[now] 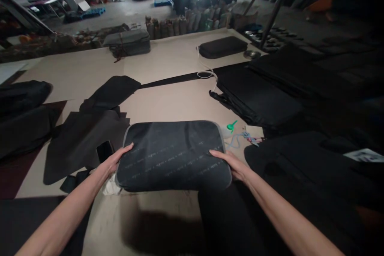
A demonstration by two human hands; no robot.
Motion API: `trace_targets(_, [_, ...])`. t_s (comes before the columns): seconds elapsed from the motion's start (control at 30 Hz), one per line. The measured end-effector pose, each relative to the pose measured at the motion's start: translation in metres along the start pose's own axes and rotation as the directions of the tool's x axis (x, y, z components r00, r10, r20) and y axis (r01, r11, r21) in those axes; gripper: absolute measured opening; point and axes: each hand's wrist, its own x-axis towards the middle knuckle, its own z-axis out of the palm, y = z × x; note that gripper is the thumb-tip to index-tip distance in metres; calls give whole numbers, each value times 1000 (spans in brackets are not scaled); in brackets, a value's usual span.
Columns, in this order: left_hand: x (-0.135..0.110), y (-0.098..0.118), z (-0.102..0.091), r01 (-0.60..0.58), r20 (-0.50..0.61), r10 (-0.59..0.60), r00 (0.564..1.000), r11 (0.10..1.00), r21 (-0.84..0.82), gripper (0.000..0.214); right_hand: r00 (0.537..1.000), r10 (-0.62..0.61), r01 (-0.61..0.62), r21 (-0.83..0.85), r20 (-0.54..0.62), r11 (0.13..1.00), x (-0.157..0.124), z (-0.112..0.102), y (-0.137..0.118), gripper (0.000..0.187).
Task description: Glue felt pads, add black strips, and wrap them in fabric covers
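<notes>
A dark padded rectangular panel point(172, 156) with grey edging and faint printed lines is held just above the tan table point(168, 100) in front of me. My left hand point(115, 160) grips its left edge, thumb on top and fingers underneath. My right hand point(231, 164) grips its right edge the same way. A black phone point(105, 151) lies just left of my left hand. Something white and crumpled point(111, 187) shows under the panel's left corner.
Black fabric pieces point(87, 136) lie at left, and stacked black sheets point(264, 96) at right. A green clip point(231, 126) and blue cord point(240, 139) lie past the panel's right corner. A white cord point(207, 73) and a black case point(223, 47) sit farther back.
</notes>
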Motion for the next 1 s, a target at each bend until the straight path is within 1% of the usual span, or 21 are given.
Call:
trace_targets(0.13, [-4, 0, 10, -29, -66, 30, 997, 999, 23, 39, 998, -26, 23, -53, -52, 998, -1, 0, 2, 47])
trace_targets(0.17, [-5, 0, 12, -51, -83, 55, 995, 998, 43, 40, 997, -42, 37, -66, -69, 997, -2, 2, 2, 47])
trace_targets(0.23, [-10, 0, 17, -127, -102, 135, 986, 988, 84, 41, 989, -114, 106, -89, -95, 990, -7, 7, 1, 48])
trace_targets(0.3, [-18, -2, 21, -230, -101, 242, 965, 966, 119, 43, 971, -208, 195, -115, -115, 974, -15, 15, -3, 53])
trace_targets(0.37, [-29, -4, 26, -333, -85, 347, 934, 932, 141, 47, 948, -286, 264, -151, -141, 953, -25, 25, -7, 58])
trace_targets(0.47, [-52, -6, 31, -451, -68, 466, 882, 878, 161, 56, 915, -364, 325, -216, -176, 921, -44, 36, -15, 62])
trace_targets(0.53, [-70, -5, 31, -516, -85, 534, 841, 840, 169, 61, 896, -401, 350, -253, -189, 902, -58, 39, -21, 67])
trace_targets(0.6, [-88, -6, 28, -588, -111, 611, 784, 788, 183, 66, 872, -447, 378, -305, -201, 874, -73, 37, -25, 72])
trace_targets(0.67, [-104, -10, 21, -675, -147, 704, 695, 709, 205, 74, 825, -517, 404, -401, -228, 822, -87, 30, -25, 78])
trace_targets(0.73, [-116, -22, 9, -744, -187, 780, 598, 626, 233, 82, 755, -598, 416, -511, -267, 753, -98, 18, -18, 86])
trace_targets(0.77, [-119, -31, 3, -755, -200, 795, 572, 606, 249, 86, 729, -628, 417, -550, -274, 724, -102, 12, -12, 90])
trace_targets(0.8, [-121, -41, -3, -748, -206, 795, 571, 607, 268, 87, 720, -641, 417, -570, -268, 707, -104, 6, -4, 93])
trace_targets(0.83, [-121, -52, -9, -723, -199, 780, 593, 625, 293, 86, 736, -632, 415, -574, -245, 706, -104, 1, 5, 93])
trace_targets(0.87, [-121, -63, -14, -685, -185, 754, 630, 652, 325, 82, 775, -598, 405, -567, -203, 717, -102, -4, 14, 89])
trace_targets(0.9, [-119, -73, -18, -643, -166, 725, 669, 676, 360, 77, 821, -550, 389, -555, -154, 735, -99, -8, 23, 81])
trace_targets(0.93, [-117, -82, -21, -609, -145, 701, 698, 688, 394, 72, 855, -506, 373, -544, -112, 752, -96, -11, 31, 72])
trace_targets(0.97, [-115, -89, -23, -586, -124, 685, 717, 690, 424, 68, 874, -479, 363, -538, -87, 761, -92, -14, 38, 64])
trace_targets(1.0, [-114, -93, -24, -565, -105, 669, 736, 692, 449, 65, 877, -474, 364, -537, -76, 761, -89, -16, 43, 60])
